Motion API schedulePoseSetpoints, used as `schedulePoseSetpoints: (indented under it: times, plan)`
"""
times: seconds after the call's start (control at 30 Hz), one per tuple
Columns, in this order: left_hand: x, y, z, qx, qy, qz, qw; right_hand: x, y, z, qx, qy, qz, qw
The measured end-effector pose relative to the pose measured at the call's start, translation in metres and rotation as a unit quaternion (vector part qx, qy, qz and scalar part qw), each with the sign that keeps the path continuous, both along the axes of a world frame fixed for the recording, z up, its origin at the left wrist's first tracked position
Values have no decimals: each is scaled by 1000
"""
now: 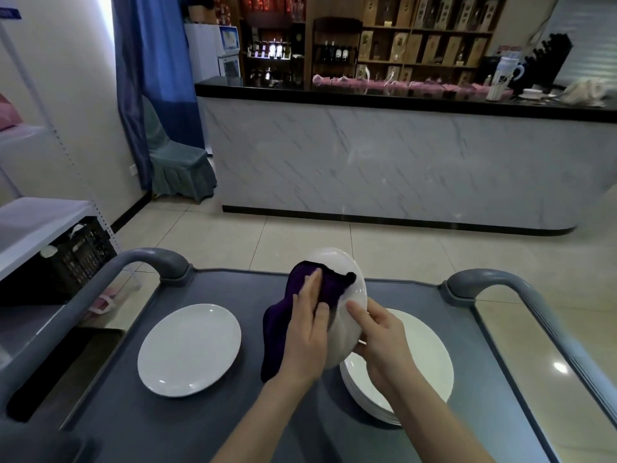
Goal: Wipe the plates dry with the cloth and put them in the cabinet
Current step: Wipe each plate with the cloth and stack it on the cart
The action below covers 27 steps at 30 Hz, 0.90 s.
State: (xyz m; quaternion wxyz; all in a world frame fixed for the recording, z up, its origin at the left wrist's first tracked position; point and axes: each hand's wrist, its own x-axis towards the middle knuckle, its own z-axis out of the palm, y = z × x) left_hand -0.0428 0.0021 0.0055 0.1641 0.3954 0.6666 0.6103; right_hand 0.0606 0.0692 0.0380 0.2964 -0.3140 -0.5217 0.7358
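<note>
Stretching across the back of the room is a marble-fronted bar (384, 162) with a black top, shelves of bottles and boxes behind it. Nearer, a grey bench (200, 422) with curved handles at its far corners carries the crockery. On its right side sits a stack of plates (424, 355), white and wide. On its left side lies a single plate (189, 349), flat and well apart from the stack. Between them, raised above the near edge of the stack, is a tilted plate (335, 260) stood almost on edge. A dark purple cloth (277, 332) covers part of its face and hangs down to the left. The left hand (307, 339) has its grip spread, straight fingers pressing the cloth against the plate. The right hand (384, 339) has its grip pinching the plate's lower rim, thumb on the face, fingers curled behind.
</note>
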Motion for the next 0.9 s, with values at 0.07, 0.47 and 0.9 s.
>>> schedulePoseSetpoints:
  times: [0.07, 0.47, 0.9]
  plan:
    - [-1, -4, -10, -60, 143, -34, 987, 2, 3, 5, -34, 17, -15, 999]
    - [-9, -2, -9, -158, 287, -80, 941, 17, 9, 7, -46, 39, -16, 998]
    - [1, -21, -34, -131, 225, -56, 964, 16, 27, 16, -58, 59, -68, 994]
